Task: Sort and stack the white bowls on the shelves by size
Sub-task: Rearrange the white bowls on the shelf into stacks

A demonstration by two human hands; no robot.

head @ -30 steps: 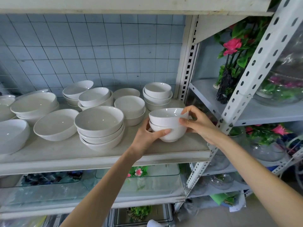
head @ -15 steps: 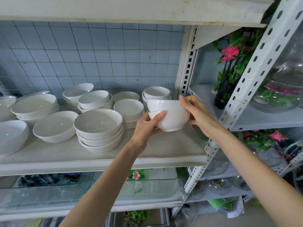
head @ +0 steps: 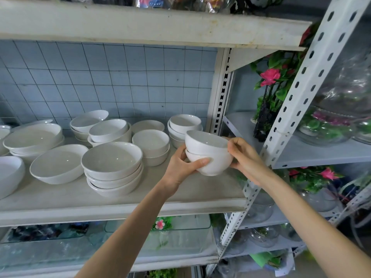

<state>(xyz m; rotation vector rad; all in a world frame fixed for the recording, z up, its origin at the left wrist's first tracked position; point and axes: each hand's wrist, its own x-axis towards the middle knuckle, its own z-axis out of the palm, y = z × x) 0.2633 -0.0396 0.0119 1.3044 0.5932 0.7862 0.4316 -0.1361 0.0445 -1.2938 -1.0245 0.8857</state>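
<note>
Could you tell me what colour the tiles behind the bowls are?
Light blue tiles; head view.

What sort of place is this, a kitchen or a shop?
Likely a shop storeroom, not a kitchen: slotted metal shelving holds many stacked white bowls, with artificial flowers and glass bowls on the neighbouring rack.

**Nothing legible**

No text, label, brand, number or sign can be read anywhere in view. The bowls are plain white and the shelf edge is unmarked. The coloured packets on the top board are too blurred and cropped to make out any print.
</note>
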